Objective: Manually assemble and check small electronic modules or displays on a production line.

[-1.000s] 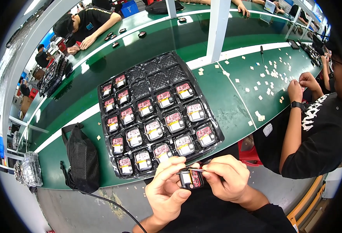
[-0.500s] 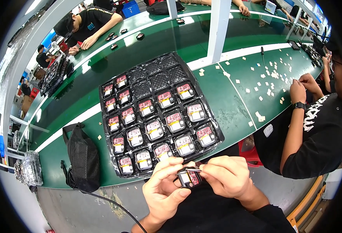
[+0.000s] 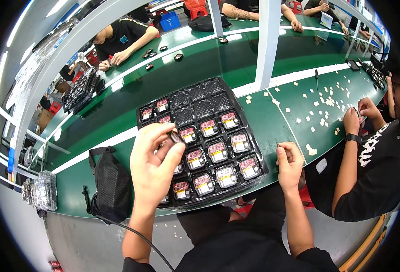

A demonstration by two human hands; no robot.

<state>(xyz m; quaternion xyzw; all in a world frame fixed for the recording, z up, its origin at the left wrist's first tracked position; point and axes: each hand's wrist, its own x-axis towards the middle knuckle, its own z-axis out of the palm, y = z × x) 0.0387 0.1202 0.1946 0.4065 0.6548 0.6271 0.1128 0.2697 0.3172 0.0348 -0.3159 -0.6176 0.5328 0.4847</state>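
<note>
My left hand (image 3: 152, 163) is raised over the left side of the black plastic tray (image 3: 181, 100). Between its thumb and fingers it grips a small black electronic device (image 3: 176, 137), seen mostly edge-on. Several open devices (image 3: 217, 153) with red circuit boards and pale blocks sit in the tray's pockets; the far middle pockets hold none. My left hand and forearm hide part of the tray's left columns. Right of the tray, my right hand (image 3: 289, 165) pinches thin metal tweezers (image 3: 277, 142), their tip pointing away from me over the green bench.
A black mesh bag (image 3: 111, 183) lies left of the tray, with a black cable (image 3: 141, 238) running near my left forearm. Small pale squares (image 3: 329, 102) and a screwdriver (image 3: 317, 78) lie at right, before a co-worker (image 3: 368, 163). A white post (image 3: 268, 45) rises behind the tray.
My hands have separated. The left has carried the device away from my body, up over the tray. The right has moved off to the right with the tweezers. The view has shifted somewhat.
</note>
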